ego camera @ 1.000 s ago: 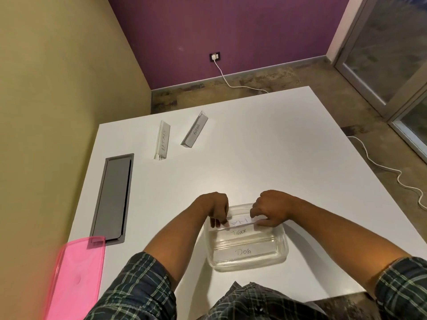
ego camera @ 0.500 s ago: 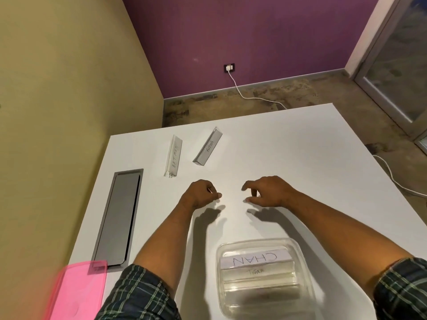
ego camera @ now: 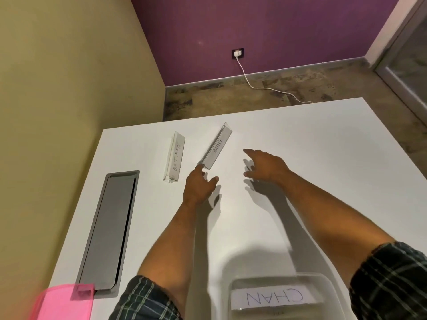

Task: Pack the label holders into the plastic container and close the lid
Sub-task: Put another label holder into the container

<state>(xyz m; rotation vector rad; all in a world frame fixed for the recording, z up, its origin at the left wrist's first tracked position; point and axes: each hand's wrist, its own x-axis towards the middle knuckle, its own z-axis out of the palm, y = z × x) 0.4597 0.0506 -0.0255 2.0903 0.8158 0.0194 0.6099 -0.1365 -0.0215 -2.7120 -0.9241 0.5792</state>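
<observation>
Two clear label holders lie at the far left of the white table (ego camera: 300, 139): one reading "BATMAN" (ego camera: 175, 157) and one reading "ALPHA" (ego camera: 216, 146), tilted. My left hand (ego camera: 199, 184) is open, its fingertip touching the near end of the ALPHA holder. Just right of that holder, my right hand (ego camera: 265, 167) hovers with spread fingers and holds nothing. The clear plastic container (ego camera: 328, 284) sits at the near edge with a "CHAN" holder (ego camera: 272, 296) inside. The pink lid (ego camera: 62, 304) lies at the near left.
A grey recessed cable hatch (ego camera: 108, 229) runs along the table's left side. A yellow wall is close on the left. A white cable (ego camera: 261, 85) trails across the floor from a wall socket beyond the far edge.
Both hands left the container and reached forward to the far holders. The left fingertip now touches the ALPHA holder. The view tilted up, so the container sits lower in frame.
</observation>
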